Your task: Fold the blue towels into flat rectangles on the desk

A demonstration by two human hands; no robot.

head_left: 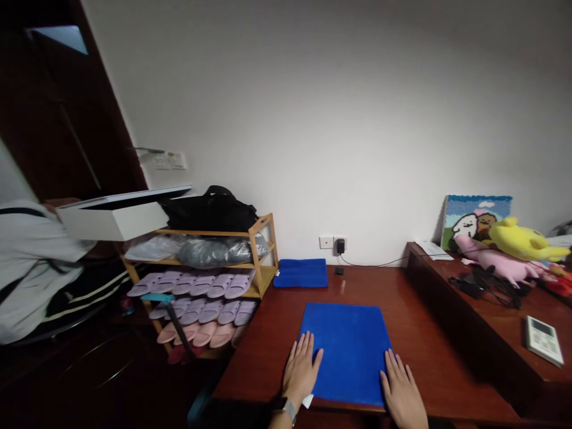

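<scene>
A blue cloth (348, 351) lies flat on the reddish-brown wooden table (263, 351), with a small white tag at its near left corner. My left hand (301, 367), a watch on its wrist, rests palm down over the cloth's left edge with the fingers stretched out. At the right edge, my right hand (401, 384) lies flat, its fingers spread partly on the cloth and partly on the wood. Neither hand holds anything. Against the wall at the back left of the table is a folded blue cloth (301, 273).
Left of the table stands a wooden rack (263, 232) with slippers, plastic-wrapped items and a black bag (212, 210). A person in white (36, 256) is at the far left by a white box (116, 220). The raised right surface holds plush toys (518, 241), cables and a calculator-like device (543, 339).
</scene>
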